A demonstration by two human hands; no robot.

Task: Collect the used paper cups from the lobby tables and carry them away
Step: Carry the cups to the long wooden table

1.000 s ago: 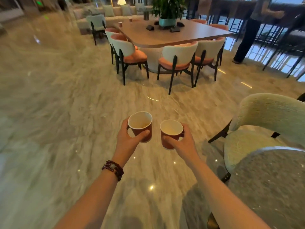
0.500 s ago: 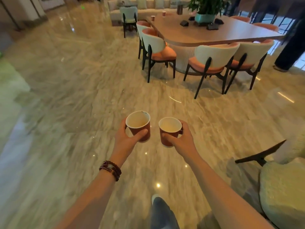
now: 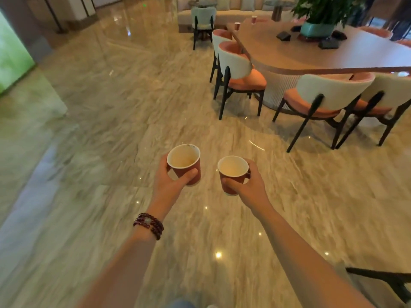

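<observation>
My left hand [image 3: 171, 182] grips a red paper cup [image 3: 185, 162] with a pale empty inside, held upright over the marble floor. My right hand [image 3: 249, 185] grips a second red paper cup [image 3: 232, 172] the same way, a little lower and to the right. The two cups are apart, side by side. Two more red paper cups [image 3: 237, 25] [image 3: 254, 19] stand at the far left end of the large wooden table [image 3: 289, 54] ahead to the right.
White-backed chairs with orange seats [image 3: 242, 78] [image 3: 322, 96] ring the table. A potted plant [image 3: 318, 27] and dark small items sit on it. A sofa [image 3: 222, 14] lies at the back, a green lit panel [image 3: 11, 58] at left, a dark chair leg [image 3: 382, 278] at lower right.
The view has swung left and moved forward: the big table slid toward the right edge, the pale chair and round table at right dropped out of view. Both hands keep holding their cups.
</observation>
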